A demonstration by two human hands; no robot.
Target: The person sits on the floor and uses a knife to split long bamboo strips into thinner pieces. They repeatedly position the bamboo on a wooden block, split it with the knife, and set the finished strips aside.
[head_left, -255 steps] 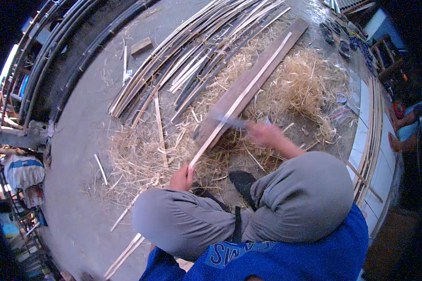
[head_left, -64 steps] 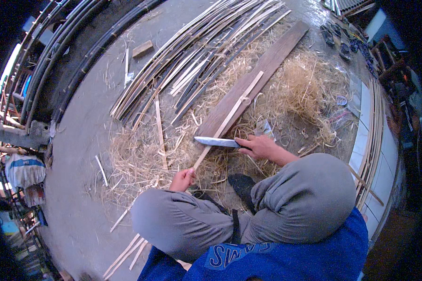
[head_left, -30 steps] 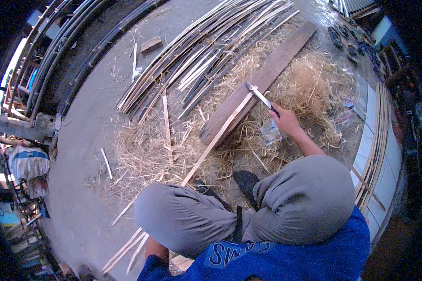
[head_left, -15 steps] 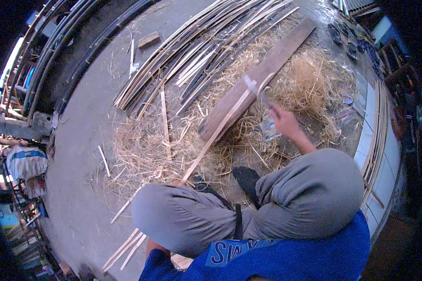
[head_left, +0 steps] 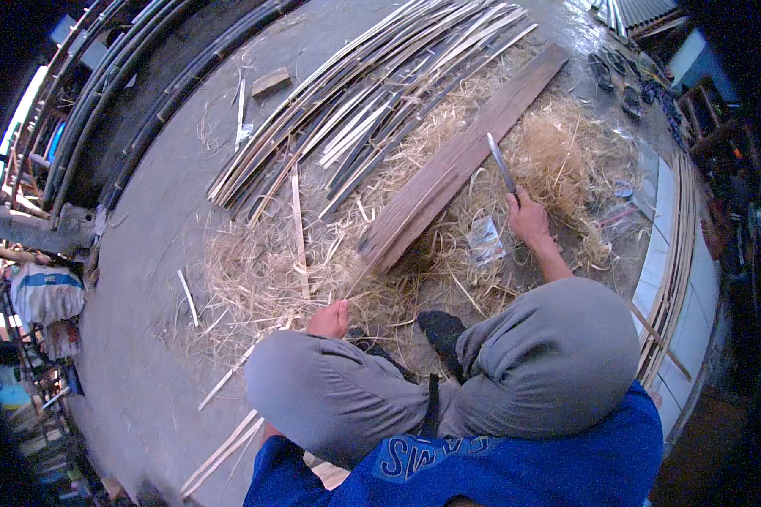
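Observation:
My right hand [head_left: 528,221] is closed round the handle of a knife [head_left: 500,160]. Its narrow blade points away from me, with the tip over the right edge of a long brown wooden board [head_left: 482,127]. Just beyond my left knee, my left hand [head_left: 330,320] is closed, its fingers pressed together on the near end of a thin bamboo strip [head_left: 365,272]. From there the strip runs up towards the board, seen nearly edge-on and hard to follow. Pale curly shavings [head_left: 558,160] lie heaped on both sides of the board.
Many split bamboo strips [head_left: 338,93] lie in a bundle beyond the board, to the left. A small wooden block [head_left: 271,82] sits left of them. Clear plastic wrapping [head_left: 485,241] lies near my right hand. More strips [head_left: 681,245] rest on white tiles at right.
The knife has swung off the strip and now points away, with no curled shaving beside the blade. My left hand has come out from behind my knee. The strip has turned nearly edge-on.

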